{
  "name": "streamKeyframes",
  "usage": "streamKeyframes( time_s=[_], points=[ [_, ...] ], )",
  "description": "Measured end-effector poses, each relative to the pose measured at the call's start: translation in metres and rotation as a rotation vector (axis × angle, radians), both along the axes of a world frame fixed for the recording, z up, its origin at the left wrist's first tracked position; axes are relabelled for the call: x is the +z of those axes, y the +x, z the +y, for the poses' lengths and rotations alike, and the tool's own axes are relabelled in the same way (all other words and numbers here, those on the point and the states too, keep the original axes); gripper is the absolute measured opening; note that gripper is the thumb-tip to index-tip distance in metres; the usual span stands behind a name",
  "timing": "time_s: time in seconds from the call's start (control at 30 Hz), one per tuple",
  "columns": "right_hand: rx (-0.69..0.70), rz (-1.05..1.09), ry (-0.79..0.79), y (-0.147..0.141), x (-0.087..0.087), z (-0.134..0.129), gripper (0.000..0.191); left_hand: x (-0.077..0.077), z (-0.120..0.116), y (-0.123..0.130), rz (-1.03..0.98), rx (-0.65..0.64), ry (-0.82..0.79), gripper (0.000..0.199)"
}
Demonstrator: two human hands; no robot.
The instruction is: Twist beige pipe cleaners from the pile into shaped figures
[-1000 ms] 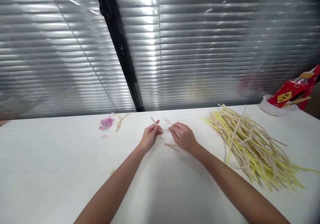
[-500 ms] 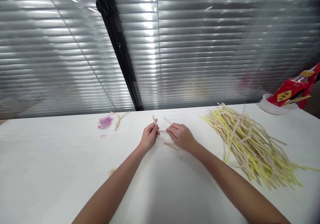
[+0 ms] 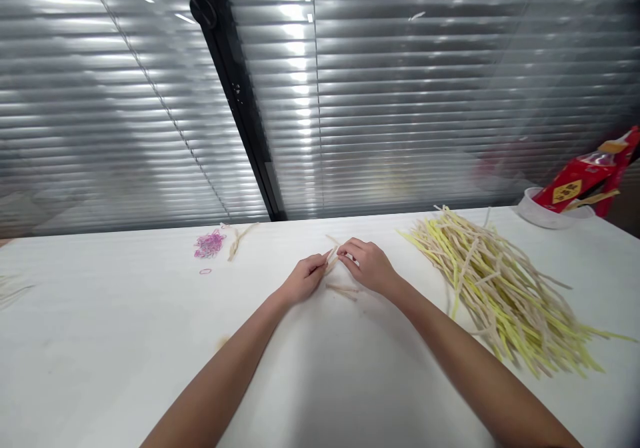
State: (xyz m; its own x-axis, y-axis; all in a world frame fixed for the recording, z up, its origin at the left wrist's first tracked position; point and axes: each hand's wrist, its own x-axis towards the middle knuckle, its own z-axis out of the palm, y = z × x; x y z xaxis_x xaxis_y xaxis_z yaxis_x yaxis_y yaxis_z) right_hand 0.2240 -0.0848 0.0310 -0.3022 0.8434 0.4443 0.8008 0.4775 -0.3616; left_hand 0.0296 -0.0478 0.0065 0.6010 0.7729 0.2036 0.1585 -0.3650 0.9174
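Note:
My left hand (image 3: 306, 277) is closed on a short beige pipe cleaner (image 3: 331, 265), whose ends stick out past the thumb and fingers. Just right of it, my right hand (image 3: 367, 265) pinches with thumb and fingertips at the upper end of the same piece; the exact contact is too small to see clearly. Below the hands, two short beige pieces (image 3: 342, 291) lie on the white table (image 3: 320, 368). Another thin beige piece lies behind the fingertips, partly hidden.
A large heap of yellow and beige pipe cleaners (image 3: 500, 288) covers the right side. At the back left are a pile of small purple loops (image 3: 209, 244) and a twisted beige piece (image 3: 239, 241). A red package (image 3: 570, 185) rests in a clear bowl (image 3: 537, 216). Blinds (image 3: 400, 101) stand behind.
My left hand has moved right and turned, bringing the beige piece close to my right fingertips. The right hand has stayed nearly in place, its fingers lifted slightly.

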Motion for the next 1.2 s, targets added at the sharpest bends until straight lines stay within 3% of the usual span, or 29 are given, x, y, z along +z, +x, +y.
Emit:
streamKeyframes(
  time_s=[0.5, 0.77, 0.9, 1.07, 1.2],
  points=[
    [0.026, 0.058, -0.12, 0.005, 0.008, 0.0, 0.012, 0.014, -0.004, 0.001, -0.076, -0.176, -0.151, 0.027],
    [0.069, 0.118, -0.199, 0.005, 0.007, -0.001, 0.024, 0.012, -0.001, -0.006, 0.073, -0.273, -0.15, 0.038],
    [0.145, 0.119, -0.192, 0.006, 0.009, 0.0, 0.019, 0.008, 0.0, -0.006, 0.082, -0.292, -0.138, 0.04],
    [0.123, 0.146, -0.191, 0.008, 0.01, 0.001, 0.017, 0.001, 0.002, -0.006, 0.05, -0.255, -0.082, 0.045],
    [0.119, 0.098, -0.17, 0.01, 0.012, 0.002, 0.018, -0.003, 0.003, -0.006, 0.136, -0.193, 0.008, 0.048]
  ],
)
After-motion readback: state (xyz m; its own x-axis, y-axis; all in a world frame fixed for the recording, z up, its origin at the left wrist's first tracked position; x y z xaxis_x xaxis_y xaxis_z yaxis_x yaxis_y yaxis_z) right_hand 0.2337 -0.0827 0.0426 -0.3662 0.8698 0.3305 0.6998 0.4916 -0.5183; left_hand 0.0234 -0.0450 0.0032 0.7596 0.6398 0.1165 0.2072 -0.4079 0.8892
